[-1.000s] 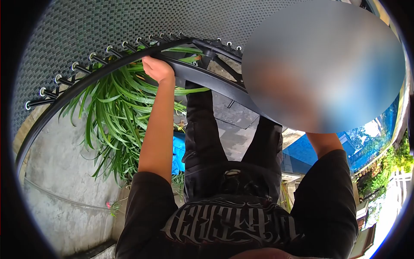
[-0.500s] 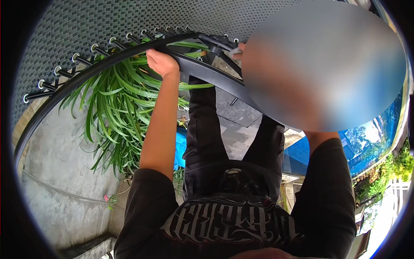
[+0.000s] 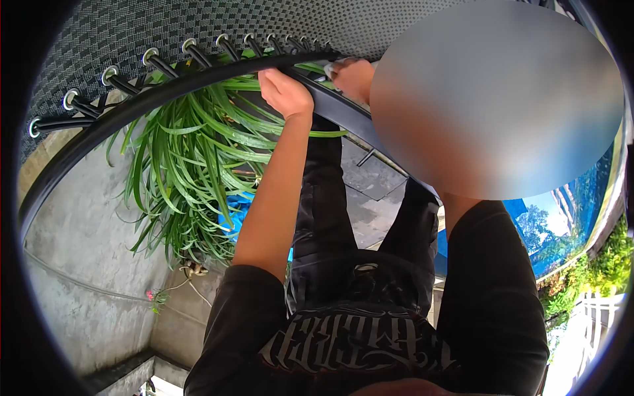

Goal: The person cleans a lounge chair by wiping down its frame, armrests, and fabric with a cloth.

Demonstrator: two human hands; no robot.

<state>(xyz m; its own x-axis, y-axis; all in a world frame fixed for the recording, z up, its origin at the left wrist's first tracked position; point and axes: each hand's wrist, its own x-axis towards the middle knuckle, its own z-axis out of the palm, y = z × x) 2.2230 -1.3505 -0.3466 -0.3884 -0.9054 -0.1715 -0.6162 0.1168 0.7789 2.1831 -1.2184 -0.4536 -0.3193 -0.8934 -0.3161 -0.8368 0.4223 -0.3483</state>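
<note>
My left hand [image 3: 285, 94] is closed on the black curved tube frame [image 3: 142, 98], its fingertips hidden behind the tube. A dark woven fabric [image 3: 165, 30] is laced to the tube by black elastic cords [image 3: 158, 65] through metal eyelets. Farther along the frame, my right hand [image 3: 354, 78] is pinched around a small greyish-white piece that looks like cloth [image 3: 329, 70], close against the tube. A large blurred patch covers most of my right forearm. Below my left hand, a flat black bar [image 3: 340, 107] branches off the frame toward the right.
Long green leaves of a plant [image 3: 191, 152] hang beneath the frame at left, against a grey concrete wall [image 3: 79, 204]. Something blue [image 3: 236, 214] lies behind the leaves. My legs stand on grey paving [image 3: 370, 178]. A blue reflective surface [image 3: 561, 224] curves along the right.
The view has shifted, so both arms and the plant appear farther right or lower. My right hand with the greyish-white piece shows more fully from behind the blur. My left hand still grips the frame.
</note>
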